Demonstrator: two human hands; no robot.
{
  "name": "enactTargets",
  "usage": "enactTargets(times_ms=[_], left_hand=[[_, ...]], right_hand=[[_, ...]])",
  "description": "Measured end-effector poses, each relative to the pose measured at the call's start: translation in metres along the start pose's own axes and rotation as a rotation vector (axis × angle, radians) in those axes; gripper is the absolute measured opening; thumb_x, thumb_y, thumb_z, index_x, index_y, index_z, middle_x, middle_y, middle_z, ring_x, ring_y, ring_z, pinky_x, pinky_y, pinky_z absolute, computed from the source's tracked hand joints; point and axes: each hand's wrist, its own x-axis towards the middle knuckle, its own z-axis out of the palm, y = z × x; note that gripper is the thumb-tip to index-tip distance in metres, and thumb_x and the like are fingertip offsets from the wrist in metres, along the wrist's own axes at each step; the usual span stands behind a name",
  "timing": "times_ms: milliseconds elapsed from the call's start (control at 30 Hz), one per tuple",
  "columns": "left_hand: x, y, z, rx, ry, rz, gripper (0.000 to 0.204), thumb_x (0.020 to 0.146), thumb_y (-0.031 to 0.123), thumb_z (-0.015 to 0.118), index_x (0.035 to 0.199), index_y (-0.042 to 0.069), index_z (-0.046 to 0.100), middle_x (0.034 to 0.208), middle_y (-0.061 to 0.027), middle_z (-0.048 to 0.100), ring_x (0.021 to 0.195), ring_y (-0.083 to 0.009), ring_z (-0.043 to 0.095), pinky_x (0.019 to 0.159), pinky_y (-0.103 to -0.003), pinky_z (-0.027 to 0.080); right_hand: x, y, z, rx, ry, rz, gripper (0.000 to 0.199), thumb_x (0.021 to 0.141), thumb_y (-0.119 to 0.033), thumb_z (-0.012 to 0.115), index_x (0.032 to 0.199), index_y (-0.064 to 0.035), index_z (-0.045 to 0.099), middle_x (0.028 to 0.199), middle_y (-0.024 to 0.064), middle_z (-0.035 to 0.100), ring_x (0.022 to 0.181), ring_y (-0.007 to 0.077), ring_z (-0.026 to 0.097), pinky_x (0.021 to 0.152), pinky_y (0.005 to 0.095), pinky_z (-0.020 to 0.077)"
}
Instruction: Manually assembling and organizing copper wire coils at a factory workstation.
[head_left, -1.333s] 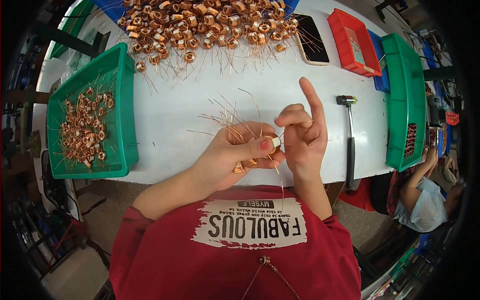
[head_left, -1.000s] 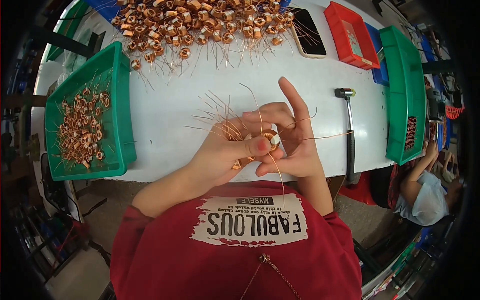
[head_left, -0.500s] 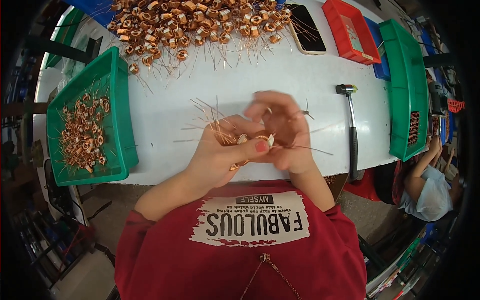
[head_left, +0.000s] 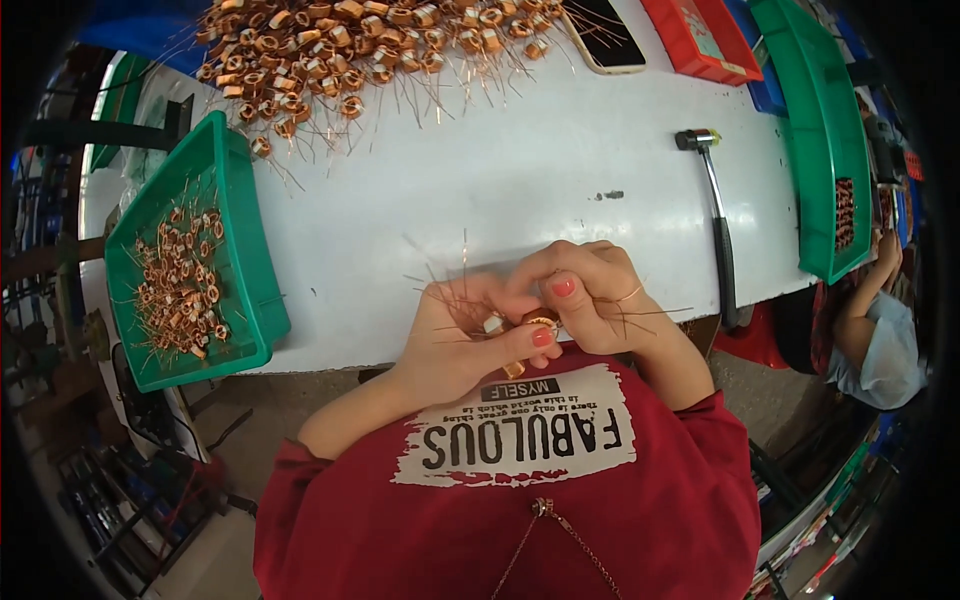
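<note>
Head view: I see the coil [head_left: 541,321] pinched between both hands, left hand [head_left: 470,335] below-left, right hand [head_left: 590,295] above-right, fingers closed on it.

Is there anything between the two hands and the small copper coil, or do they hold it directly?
Nothing visible stands between them. The left hand and right hand both pinch the copper coil directly at the edge of the white table. Only the coil's own thin wire leads stick out around the fingers.
</note>
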Motion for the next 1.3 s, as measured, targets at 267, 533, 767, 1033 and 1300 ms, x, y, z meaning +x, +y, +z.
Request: enactTargets(times_ms=[267, 533, 767, 1033, 1300], left_hand=[[-0.004, -0.008, -0.003, -0.201, -0.014, 0.048, 0.015, 0.079, -0.003, 0.063, 0.09, 0.003, 0.055, 0.082, -0.0149, 0.062, 0.069, -0.0177, 0.063, 0.058, -0.023, 0.053], [-0.022, -0.028, -0.033, -0.082, -0.012, -0.166, 0.012, 0.078, 0.0, 0.065, 0.084, 0.002, 0.055, 0.081, -0.0115, 0.063, 0.07, -0.016, 0.062, 0.065, -0.024, 0.053], [-0.033, -0.037, -0.042, 0.211, -0.098, -0.153, 0.013, 0.078, -0.001, 0.065, 0.085, 0.003, 0.054, 0.081, -0.0104, 0.063, 0.075, -0.0159, 0.061, 0.069, -0.024, 0.052], [-0.036, -0.018, -0.05, -0.204, 0.21, -0.01, 0.015, 0.082, 0.005, 0.062, 0.095, 0.006, 0.055, 0.095, -0.0084, 0.06, 0.076, -0.0158, 0.059, 0.078, -0.029, 0.05], [-0.028, -0.003, -0.039, -0.523, 0.326, 0.025, 0.014, 0.085, 0.009, 0.058, 0.099, 0.006, 0.053, 0.101, -0.0088, 0.057, 0.082, -0.017, 0.06, 0.077, -0.031, 0.052]], right_hand=[[-0.03, 0.002, -0.059, 0.135, 0.615, -0.022, 0.009, 0.088, -0.009, 0.044, 0.088, -0.0026, 0.05, 0.062, -0.0011, 0.041, 0.05, 0.007, 0.032, 0.046, 0.0212, 0.0279], [-0.059, -0.015, -0.097, 0.093, 0.687, -0.317, 0.022, 0.097, -0.02, 0.033, 0.085, -0.0062, 0.044, 0.048, -0.0071, 0.021, 0.046, 0.0062, 0.02, 0.046, 0.0218, 0.0194], [-0.045, 0.002, -0.075, 0.253, 0.709, -0.281, 0.024, 0.098, -0.021, 0.031, 0.084, -0.0064, 0.044, 0.047, -0.0076, 0.021, 0.046, 0.0046, 0.018, 0.044, 0.0215, 0.0172], [-0.058, 0.0, -0.065, 0.241, 0.653, -0.288, 0.024, 0.098, -0.02, 0.032, 0.084, -0.0062, 0.045, 0.046, -0.0075, 0.023, 0.045, 0.0042, 0.017, 0.044, 0.0207, 0.017], [-0.069, 0.002, -0.058, 0.244, 0.7, -0.228, 0.024, 0.097, -0.02, 0.032, 0.083, -0.0062, 0.046, 0.046, -0.0076, 0.024, 0.044, 0.0037, 0.017, 0.043, 0.0201, 0.0171]])
